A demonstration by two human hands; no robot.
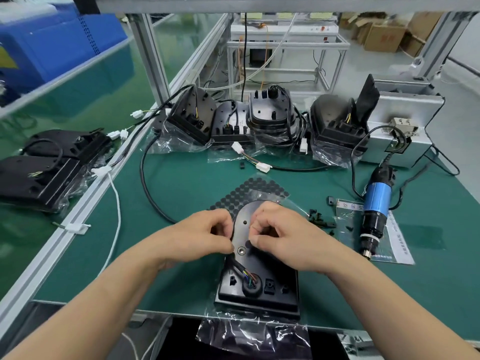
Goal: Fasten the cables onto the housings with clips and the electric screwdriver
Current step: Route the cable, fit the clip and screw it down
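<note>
1. Where the aluminium rail borders the bench at far left, two bagged housings lie beyond it, overlapping, with cables looped on top.
2. The left hand has its fingers curled, thumb and fingertips pinching the black cable at the housing's left edge. From the pinch, the cable runs down into a round grommet.
3. The housing lies flat on the green mat at the bench's front edge, between both hands. Its clear bag hangs over the edge.
4. The right hand is curled too, thumb and forefinger nipping a small black piece against the housing's curved plate, just beside a screw hole. I cannot tell whether that piece is a clip.
5. Loose clips are scattered on the mat to the right of that hand.
6. The electric screwdriver, blue-bodied, lies untouched on a printed sheet further right, with its bit end toward the near edge.
</note>
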